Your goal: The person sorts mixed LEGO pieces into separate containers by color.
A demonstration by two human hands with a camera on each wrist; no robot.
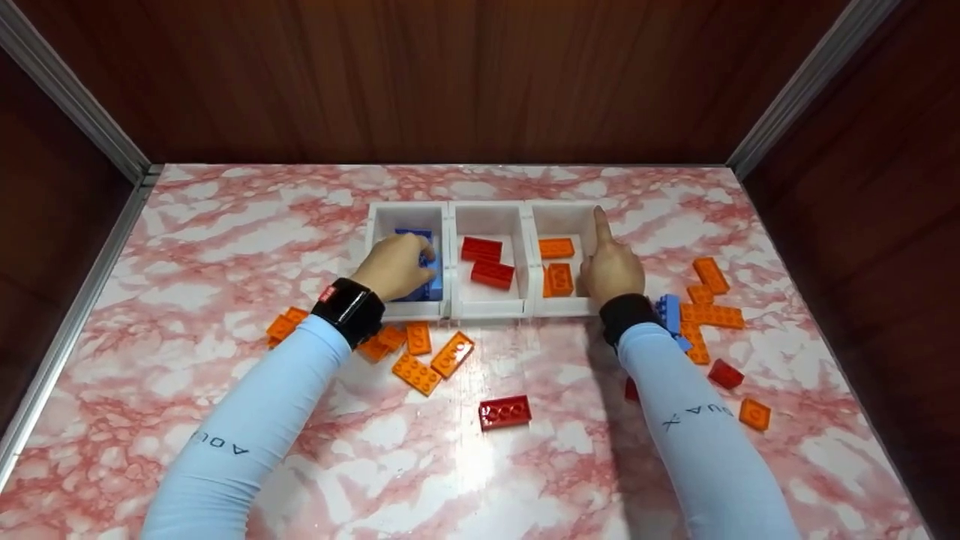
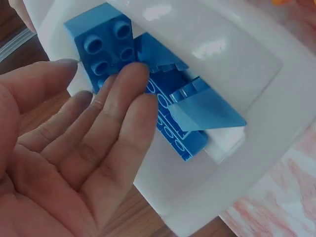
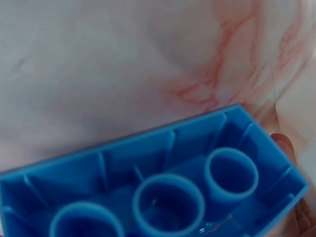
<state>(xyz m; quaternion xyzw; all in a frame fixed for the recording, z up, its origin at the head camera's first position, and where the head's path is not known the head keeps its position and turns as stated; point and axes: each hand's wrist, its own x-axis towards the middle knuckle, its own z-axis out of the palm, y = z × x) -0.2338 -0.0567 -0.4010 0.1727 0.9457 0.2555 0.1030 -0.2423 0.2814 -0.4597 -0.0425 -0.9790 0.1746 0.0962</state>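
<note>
My left hand (image 1: 396,264) reaches down into the left compartment of a white tray (image 1: 489,309). In the left wrist view its fingers are loosely extended and the palm is bare. Their tips are right at a tilted, studded blue brick (image 2: 101,44). Several more blue bricks (image 2: 210,106) lie in that compartment. My right hand (image 1: 613,268) holds the tray's right wall, index finger straight along the rim and thumb inside; its other fingers are partly hidden. In the right wrist view a blue brick (image 3: 168,202) shows its hollow underside close up, covering much of that hand.
Red bricks (image 1: 493,274) lie in the middle compartment, orange bricks (image 1: 556,247) in the right one. Loose orange bricks (image 1: 416,374) lie before the tray, a red brick (image 1: 505,412) nearer. Orange (image 1: 721,315), blue (image 1: 670,311) and red bricks lie by the right forearm.
</note>
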